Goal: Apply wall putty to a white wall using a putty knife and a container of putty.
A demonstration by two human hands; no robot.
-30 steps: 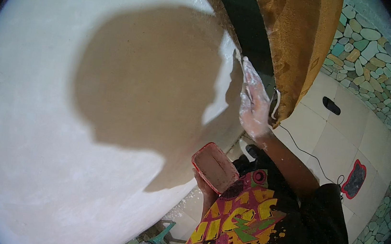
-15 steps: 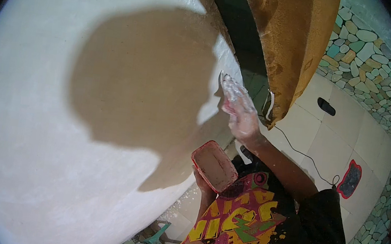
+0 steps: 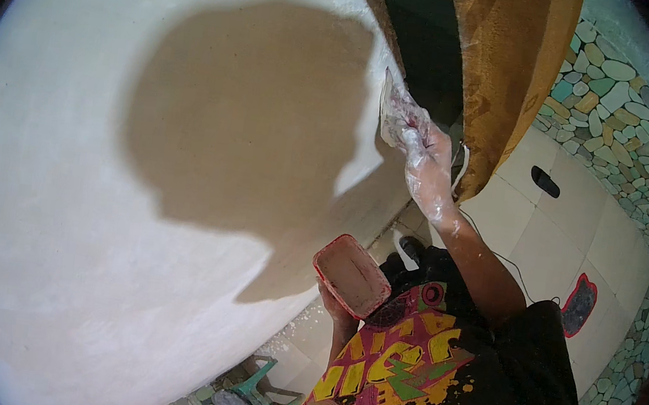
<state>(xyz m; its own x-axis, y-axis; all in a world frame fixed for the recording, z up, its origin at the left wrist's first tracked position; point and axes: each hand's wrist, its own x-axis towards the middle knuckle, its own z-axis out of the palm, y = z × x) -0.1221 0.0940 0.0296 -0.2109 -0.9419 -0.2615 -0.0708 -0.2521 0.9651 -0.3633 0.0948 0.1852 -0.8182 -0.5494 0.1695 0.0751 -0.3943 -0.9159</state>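
My right hand (image 3: 419, 143), smeared with white paste, is closed on a thin putty scraper (image 3: 386, 107). The scraper's flat blade stands on edge against the white wall (image 3: 59, 140), close to the wall's right border beside a dark opening. Lower down, my left hand (image 3: 338, 306) grips a rectangular tub (image 3: 337, 291) with a red rim from below and the side. Pale brownish putty (image 3: 354, 274) lies inside the tub, which is tilted toward me. Most of my left fingers are hidden under it.
A brown curtain (image 3: 507, 79) hangs right of the dark opening (image 3: 420, 29). On the tiled floor (image 3: 505, 199) lie a black oblong item (image 3: 545, 181), a red-edged dark piece (image 3: 580, 305) and a thin cable (image 3: 513, 266). A green plastic stool (image 3: 259, 391) stands low by the wall.
My right hand has moved up along the wall's edge and turned, so the scraper blade now shows more clearly. The tub in my left hand has barely shifted.
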